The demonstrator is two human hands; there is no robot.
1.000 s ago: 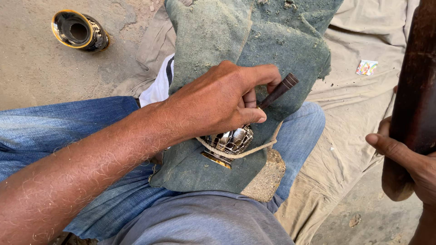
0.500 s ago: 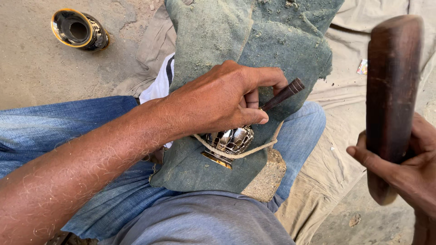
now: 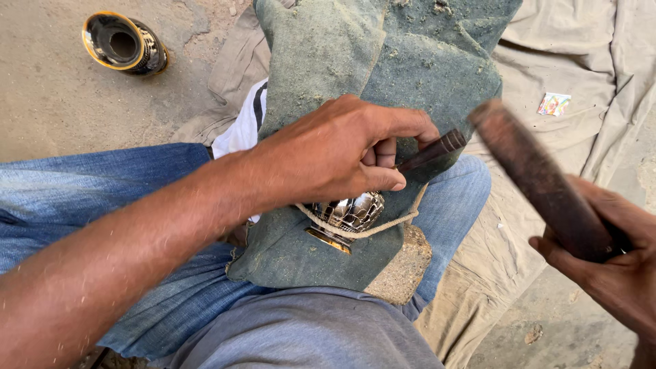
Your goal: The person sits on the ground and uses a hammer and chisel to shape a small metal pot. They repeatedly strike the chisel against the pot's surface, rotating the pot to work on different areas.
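Left hand (image 3: 342, 154) clamped around a dark chisel (image 3: 437, 150), thumb and fingers pinching its shaft, tip hidden under the palm. Right hand (image 3: 608, 256) at the lower right edge, wrapped shut on a dark wooden mallet (image 3: 536, 178), head blurred, raised above and to the right of the chisel. Beneath both, a green cloth (image 3: 383, 61) draped over the lap, over jeans (image 3: 89, 198), beige sheet (image 3: 581, 55) spread to the right. Near the cloth's lower edge, a shiny patterned metal pot (image 3: 348, 215), lying just below the left hand, looped by a pale cord (image 3: 383, 229). Stone block (image 3: 403, 263) poking out under the cloth's lower right corner. Far upper left on sandy ground (image 3: 48, 102), a black-and-gold cup (image 3: 123, 44) on its side.
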